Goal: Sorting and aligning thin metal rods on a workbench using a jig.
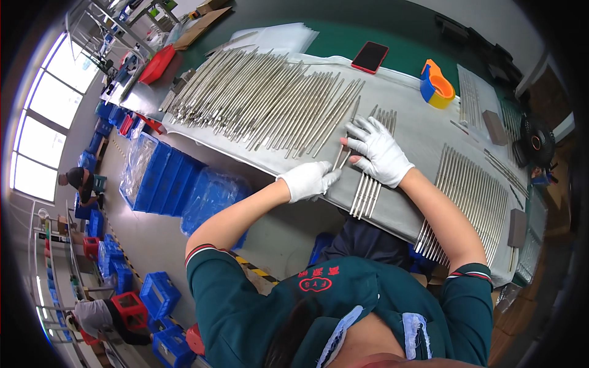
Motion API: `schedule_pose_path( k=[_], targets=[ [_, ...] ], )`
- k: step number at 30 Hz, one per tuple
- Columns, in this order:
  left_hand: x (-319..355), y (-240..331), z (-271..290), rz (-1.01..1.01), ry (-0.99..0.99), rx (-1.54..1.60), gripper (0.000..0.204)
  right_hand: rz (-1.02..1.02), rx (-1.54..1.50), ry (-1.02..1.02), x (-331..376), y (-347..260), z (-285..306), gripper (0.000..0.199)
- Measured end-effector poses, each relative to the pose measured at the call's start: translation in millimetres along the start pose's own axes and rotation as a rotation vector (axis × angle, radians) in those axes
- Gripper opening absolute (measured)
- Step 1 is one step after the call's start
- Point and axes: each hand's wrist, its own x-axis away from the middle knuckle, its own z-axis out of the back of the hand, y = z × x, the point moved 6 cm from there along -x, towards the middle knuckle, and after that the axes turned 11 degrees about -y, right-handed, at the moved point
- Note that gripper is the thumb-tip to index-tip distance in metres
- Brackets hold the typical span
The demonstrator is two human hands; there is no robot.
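Standing next to this bench: the gloved left hand (308, 180) and the gloved right hand (378, 151) are both pinched onto the same thin metal rod (341, 156), fingers closed round it, left at the near end, right a bit further up. The rod sits tilted over the grey cloth (423, 132), right beside a small row of sorted rods (370, 178) running under the right hand.

If I were doing this bit, I'd say keep the pinch light and near the ends so the rod can roll between the fingertips, and lay it down parallel to the row so nothing crosses over.

Off past the left hand, away from the person, there's the big heap of rods (270, 101), fanned out. On the far side of the right wrist, another neat combed row (472, 202). Beyond the grip: a phone with a red case (370, 57) and an orange-and-blue tape dispenser (437, 84). Well behind the left hand, a flat brown cardboard piece (199, 27) and a red tray (157, 64); below the bench edge, blue crates (162, 178) wrapped in clear plastic. Can't make out any labels from here.
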Motion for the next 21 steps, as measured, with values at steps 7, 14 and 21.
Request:
schedule_pose_path(
  k=[7,14,21],
  targets=[
    [9.5,-29.7,95.8,-0.064,0.738,-0.427,0.028,0.027,-0.044,0.097,-0.7,-3.5,11.1,0.023],
    [4.7,-91.8,121.9,0.164,0.878,-0.83,0.019,-0.041,-0.118,0.036,-1.8,1.1,2.8,0.021],
    [4.7,-102.7,107.3,0.501,0.737,-0.668,0.035,-0.061,-0.139,0.032,-1.8,0.7,6.4,0.019]
  ],
)
